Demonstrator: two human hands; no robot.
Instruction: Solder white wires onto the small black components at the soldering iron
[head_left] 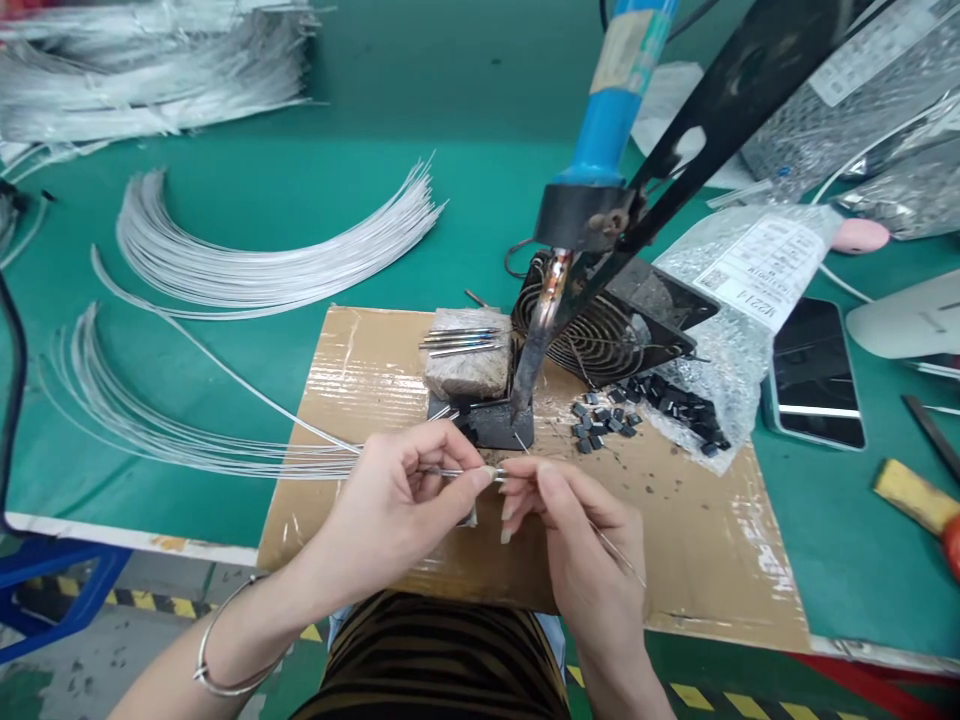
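Observation:
My left hand (412, 505) is closed on several thin white wires (247, 452) that trail off to the left. Its thumb and forefinger pinch a small metallic end right beside my right fingertips. My right hand (581, 530) is closed too, with a thin strand of solder wire (619, 555) running across its palm and its tip poking up past the forefinger. Whether the right fingertips also grip the metallic end is hard to see. Just above both hands, the tip of a blue-handled soldering iron (551, 290) points down at a dark block (499, 425).
Cardboard (705, 560) lies under my hands. Metal pins (461, 342) rest on a wrapped block (466, 378). Small black parts (600, 418) lie by a fan (592, 320) and a bubble-wrap bag (739, 290). A phone (817, 375) is at right, a wire bundle (277, 255) at back left.

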